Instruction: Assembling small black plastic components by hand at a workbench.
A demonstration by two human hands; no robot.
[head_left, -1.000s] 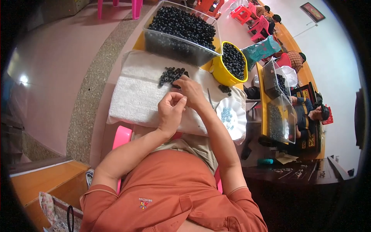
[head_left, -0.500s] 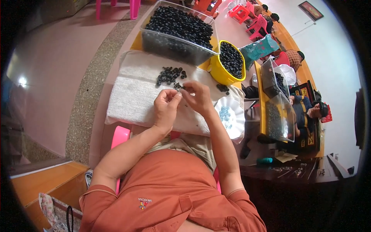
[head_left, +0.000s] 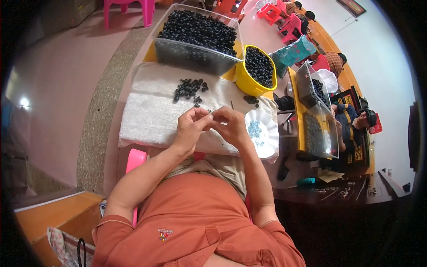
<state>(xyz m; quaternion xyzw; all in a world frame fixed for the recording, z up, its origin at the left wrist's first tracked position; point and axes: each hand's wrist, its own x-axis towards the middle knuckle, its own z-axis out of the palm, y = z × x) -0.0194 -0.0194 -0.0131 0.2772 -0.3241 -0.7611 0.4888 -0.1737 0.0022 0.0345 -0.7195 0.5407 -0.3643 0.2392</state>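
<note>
My left hand point(head_left: 190, 129) and my right hand point(head_left: 231, 128) meet over the white cloth point(head_left: 142, 113), their thumbs and fingertips pinched together. Something tiny and dark seems to sit between the fingertips, too small to name. Just beyond them lies a loose heap of small black ring-like parts point(head_left: 189, 89), with a few smaller dark pieces point(head_left: 198, 102) at its near edge. To the right of my right hand is a white fluted dish point(head_left: 270, 144) holding small pale-blue bits. Several more black parts point(head_left: 251, 101) rest on the cloth beyond that dish.
A clear plastic bin point(head_left: 191, 60) full of black parts stands at the back, beside a yellow tub point(head_left: 249, 84) of similar parts. At the right, another person point(head_left: 351, 118) sits by a yellow table with clear bins point(head_left: 321, 131). A pink stool point(head_left: 135, 160) shows under my left arm.
My right fingertips have come back from the small dark pieces and now press against my left fingertips. The whole view has shifted slightly.
</note>
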